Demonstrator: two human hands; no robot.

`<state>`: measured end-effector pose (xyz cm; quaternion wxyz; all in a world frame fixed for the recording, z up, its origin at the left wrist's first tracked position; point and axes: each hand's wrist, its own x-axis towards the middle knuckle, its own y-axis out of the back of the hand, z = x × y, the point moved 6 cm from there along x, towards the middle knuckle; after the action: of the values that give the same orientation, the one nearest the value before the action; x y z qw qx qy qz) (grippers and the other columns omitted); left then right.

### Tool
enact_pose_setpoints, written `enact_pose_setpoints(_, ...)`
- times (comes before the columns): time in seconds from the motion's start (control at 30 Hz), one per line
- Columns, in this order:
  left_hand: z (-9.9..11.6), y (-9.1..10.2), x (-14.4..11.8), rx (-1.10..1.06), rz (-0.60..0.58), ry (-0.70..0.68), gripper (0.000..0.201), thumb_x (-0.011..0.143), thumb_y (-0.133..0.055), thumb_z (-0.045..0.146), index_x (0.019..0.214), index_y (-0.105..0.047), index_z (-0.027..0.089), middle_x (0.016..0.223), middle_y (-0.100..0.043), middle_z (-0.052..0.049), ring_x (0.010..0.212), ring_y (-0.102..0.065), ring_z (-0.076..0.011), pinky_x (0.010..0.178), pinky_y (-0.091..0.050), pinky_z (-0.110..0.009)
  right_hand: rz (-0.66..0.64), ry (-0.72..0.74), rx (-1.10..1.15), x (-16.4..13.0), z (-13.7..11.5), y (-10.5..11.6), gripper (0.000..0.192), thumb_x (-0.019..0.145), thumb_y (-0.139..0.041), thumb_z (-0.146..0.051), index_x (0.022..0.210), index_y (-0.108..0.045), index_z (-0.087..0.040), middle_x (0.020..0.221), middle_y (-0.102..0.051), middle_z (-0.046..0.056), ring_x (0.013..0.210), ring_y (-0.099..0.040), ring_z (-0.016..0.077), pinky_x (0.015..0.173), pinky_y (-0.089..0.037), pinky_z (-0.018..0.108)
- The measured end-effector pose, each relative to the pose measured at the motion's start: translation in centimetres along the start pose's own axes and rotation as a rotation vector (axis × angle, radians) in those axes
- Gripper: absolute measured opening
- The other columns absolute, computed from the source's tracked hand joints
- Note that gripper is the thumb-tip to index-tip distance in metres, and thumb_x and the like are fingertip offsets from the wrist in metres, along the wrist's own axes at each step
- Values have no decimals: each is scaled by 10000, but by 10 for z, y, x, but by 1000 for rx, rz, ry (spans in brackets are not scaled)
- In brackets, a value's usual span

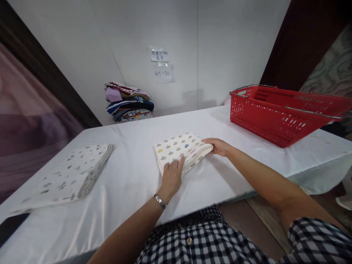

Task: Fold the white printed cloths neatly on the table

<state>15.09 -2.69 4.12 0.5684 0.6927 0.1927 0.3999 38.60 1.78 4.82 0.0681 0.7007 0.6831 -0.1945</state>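
A folded white cloth [176,147] printed with grey mushroom shapes, a few of them coloured, lies in the middle of the white-covered table. My right hand [217,147] grips its right corner, where the stacked layers show; that corner sits slightly raised. At the near edge, my left hand [172,176] rests on the cloth with its fingers stretched out and somewhat apart. Its thumb cannot be made out. To the left lies another folded white cloth [73,172] with scattered grey and dark prints, its thick folded edge facing right.
A red plastic basket [261,115] with metal handles stands at the right of the table [132,165]. Behind the table's far edge is a pile of folded fabrics [129,104]. Paper notes [164,73] are taped to the wall. A pinkish curtain [33,124] hangs at left.
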Motion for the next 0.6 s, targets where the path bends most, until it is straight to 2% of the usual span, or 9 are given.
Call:
enact_pose_setpoints(0.17,-20,13,7,-27,-106,1,790,721,-374,2,1459,-192,220,1024,-615,-87,894,-586,-212,803,-442,-353,-239,96,111,-20,13,2,473,687,-484,-185,1152,-569,-204,1083,-659,53,930,-630,185,877,-495,386)
enact_pose_setpoints(0.27,-34,32,16,-49,-162,20,859,684,-409,46,1471,-130,248,1130,-615,-86,891,-603,-219,738,-461,-323,-300,182,54,-30,19,1,633,604,-517,-161,1235,-524,-211,1125,-645,56,960,-618,197,886,-479,388)
enact_pose_setpoints(0.33,-41,50,24,-85,-179,27,906,658,-429,71,1475,-87,264,1230,-582,-81,902,-614,-225,705,-466,-306,-265,272,-37,-35,18,-2,693,570,-591,-148,1253,-504,-228,1126,-641,45,951,-606,196,854,-484,364)
enact_pose_setpoints(0.4,-45,71,33,-113,-204,30,926,650,-449,96,1476,-65,265,1222,-593,-77,868,-628,-230,684,-468,-301,-205,383,-134,-38,12,-6,701,544,-672,-154,1223,-520,-235,1118,-638,28,958,-588,189,846,-474,337)
enact_pose_setpoints(0.53,-47,113,52,-186,-281,26,943,650,-483,124,1477,-45,243,953,-682,-41,730,-634,-212,642,-466,-284,-18,551,-300,-48,-12,-5,459,607,-720,-280,1043,-616,-184,981,-657,31,915,-580,185,841,-454,322)
enact_pose_setpoints(0.6,-48,138,62,-285,-290,5,952,642,-490,128,1475,-49,259,993,-673,-31,724,-628,-191,641,-468,-265,91,612,-422,-56,-30,0,333,654,-702,-342,938,-653,-175,924,-655,38,877,-578,188,819,-459,325)
